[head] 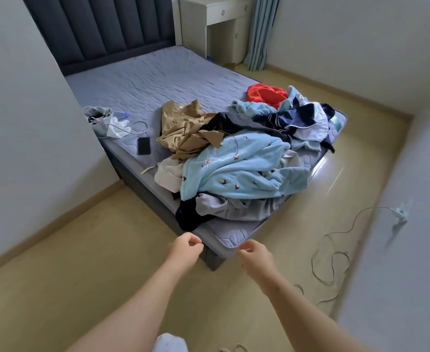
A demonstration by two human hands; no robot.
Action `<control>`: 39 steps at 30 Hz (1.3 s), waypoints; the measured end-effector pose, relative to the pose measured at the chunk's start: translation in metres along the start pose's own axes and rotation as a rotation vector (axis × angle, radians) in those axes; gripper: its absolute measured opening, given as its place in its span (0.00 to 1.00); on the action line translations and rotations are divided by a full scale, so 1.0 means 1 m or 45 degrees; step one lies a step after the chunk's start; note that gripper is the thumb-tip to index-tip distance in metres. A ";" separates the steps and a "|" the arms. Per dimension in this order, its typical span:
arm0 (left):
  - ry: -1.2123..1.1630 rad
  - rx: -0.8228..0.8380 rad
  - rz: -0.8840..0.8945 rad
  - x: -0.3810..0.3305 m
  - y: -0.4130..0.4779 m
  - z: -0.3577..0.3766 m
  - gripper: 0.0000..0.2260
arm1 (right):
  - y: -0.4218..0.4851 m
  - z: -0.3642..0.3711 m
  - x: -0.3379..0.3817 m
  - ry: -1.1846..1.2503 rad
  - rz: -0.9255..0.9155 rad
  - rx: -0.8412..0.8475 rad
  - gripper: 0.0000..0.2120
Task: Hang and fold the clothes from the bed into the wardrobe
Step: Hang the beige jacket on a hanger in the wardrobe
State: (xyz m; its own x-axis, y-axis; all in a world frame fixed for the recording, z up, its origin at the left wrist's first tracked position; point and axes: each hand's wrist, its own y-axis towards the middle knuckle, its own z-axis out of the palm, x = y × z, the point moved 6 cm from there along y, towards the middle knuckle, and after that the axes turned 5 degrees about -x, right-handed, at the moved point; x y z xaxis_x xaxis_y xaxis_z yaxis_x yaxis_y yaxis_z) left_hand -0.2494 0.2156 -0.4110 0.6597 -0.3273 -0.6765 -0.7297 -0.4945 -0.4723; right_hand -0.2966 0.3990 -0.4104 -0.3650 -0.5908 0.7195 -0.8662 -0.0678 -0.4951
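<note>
A heap of clothes lies on the near corner of the bed (143,80). On top is a light blue fleece garment (236,171), with a tan garment (186,130) to its left. A red garment (266,94) and a navy and white garment (300,118) lie at the back right, and a grey garment (229,207) and a black one (188,217) at the front. My left hand (184,250) and my right hand (253,255) hover just before the bed's near corner, fingers loosely curled, holding nothing. No wardrobe is in view.
A black phone (143,146) lies on the mattress left of the heap, beside a grey bag with a cable and tissue (107,123). A white desk (216,24) and a curtain (262,34) stand behind the bed. A cable (335,252) trails on the floor at right.
</note>
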 end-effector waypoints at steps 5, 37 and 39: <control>-0.045 -0.011 -0.020 -0.028 0.036 0.017 0.06 | 0.046 -0.013 0.008 -0.013 0.010 0.049 0.08; -0.127 -0.086 -0.304 -0.189 0.374 0.006 0.05 | 0.401 -0.028 0.183 -0.191 0.080 0.256 0.14; -0.310 -0.134 -0.444 -0.198 0.384 0.019 0.06 | 0.427 -0.039 0.191 -0.210 0.063 0.320 0.14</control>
State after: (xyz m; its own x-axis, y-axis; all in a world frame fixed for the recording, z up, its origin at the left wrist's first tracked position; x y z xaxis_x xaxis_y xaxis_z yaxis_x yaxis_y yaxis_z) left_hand -0.6641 0.1061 -0.4693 0.7926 0.0670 -0.6061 -0.4401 -0.6251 -0.6447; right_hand -0.7494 0.2880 -0.4651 -0.3265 -0.7195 0.6130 -0.7298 -0.2203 -0.6472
